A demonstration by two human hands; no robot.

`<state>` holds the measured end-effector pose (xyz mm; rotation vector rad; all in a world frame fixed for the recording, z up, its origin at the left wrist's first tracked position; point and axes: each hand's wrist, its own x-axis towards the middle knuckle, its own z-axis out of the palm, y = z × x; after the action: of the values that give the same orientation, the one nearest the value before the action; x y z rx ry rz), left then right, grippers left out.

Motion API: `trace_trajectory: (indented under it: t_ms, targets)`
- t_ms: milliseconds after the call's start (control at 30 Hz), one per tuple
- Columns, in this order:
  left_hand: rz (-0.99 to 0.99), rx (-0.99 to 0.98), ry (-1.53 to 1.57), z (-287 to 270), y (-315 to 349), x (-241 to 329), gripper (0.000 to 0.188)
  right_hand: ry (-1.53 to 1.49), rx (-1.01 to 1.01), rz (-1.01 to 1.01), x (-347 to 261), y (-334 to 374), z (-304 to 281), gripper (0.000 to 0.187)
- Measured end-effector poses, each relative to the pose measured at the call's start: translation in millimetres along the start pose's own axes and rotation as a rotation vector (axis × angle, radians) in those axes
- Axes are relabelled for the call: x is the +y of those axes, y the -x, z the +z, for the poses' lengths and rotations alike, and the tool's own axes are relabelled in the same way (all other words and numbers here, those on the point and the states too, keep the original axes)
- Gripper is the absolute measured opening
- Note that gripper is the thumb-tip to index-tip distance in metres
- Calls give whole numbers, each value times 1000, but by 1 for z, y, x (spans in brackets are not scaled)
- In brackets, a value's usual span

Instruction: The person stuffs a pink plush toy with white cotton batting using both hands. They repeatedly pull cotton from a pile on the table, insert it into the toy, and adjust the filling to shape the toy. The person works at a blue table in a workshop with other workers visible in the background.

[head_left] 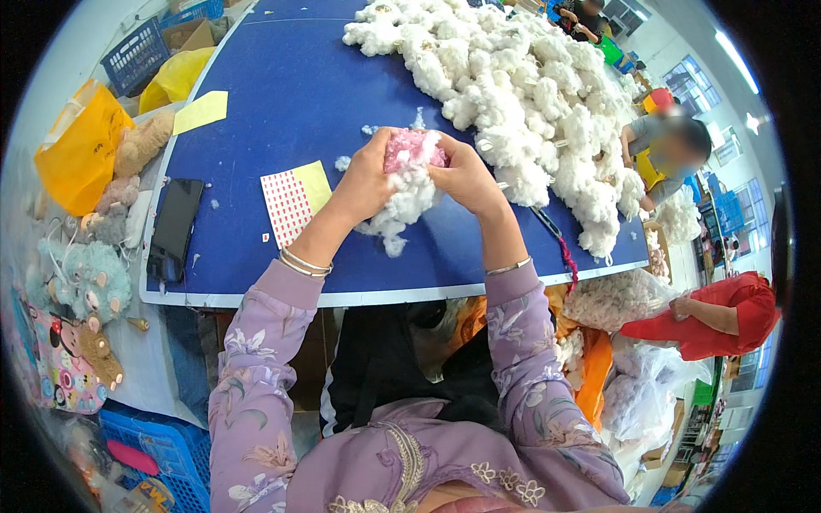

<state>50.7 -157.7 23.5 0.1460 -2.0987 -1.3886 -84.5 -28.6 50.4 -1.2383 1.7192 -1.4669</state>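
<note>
Over the blue table [282, 77], my left hand [369, 178] and my right hand [469, 177] grip a pink fluffy piece [409, 150] from both sides. White stuffing [412, 198] hangs below it between my palms, with a loose tuft trailing toward the tabletop. The fingers of both hands are curled round the piece, and some fingertips are hidden behind it. Small bluish-white bits of fluff [343, 162] lie just beyond and beside my left hand.
White fluffy pieces [513, 103] are heaped at the far right. A sticker sheet [289, 205] and a black phone [175, 227] lie left. A dark tool with pink cord [564, 248] rests near the right edge. Plush toys [90, 274] sit left; a seated co-worker [667, 154] is right.
</note>
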Motion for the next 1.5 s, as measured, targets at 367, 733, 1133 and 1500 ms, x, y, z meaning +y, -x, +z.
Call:
trace_trajectory:
  t_ms: [367,733,1133,1500]
  targets:
    - [25,-73,79,12,2,-2,70,622,388,-151,5,-17,14,14]
    - [-106,174,553,7,-9,-37,33,773,226,-440,-31,2,43,20]
    - [142,349,43,18,-1,-8,47,523,449,-322,-12,-14,41,43]
    - [180,394,-186,33,4,-3,44,831,560,-149,-2,-44,40,10]
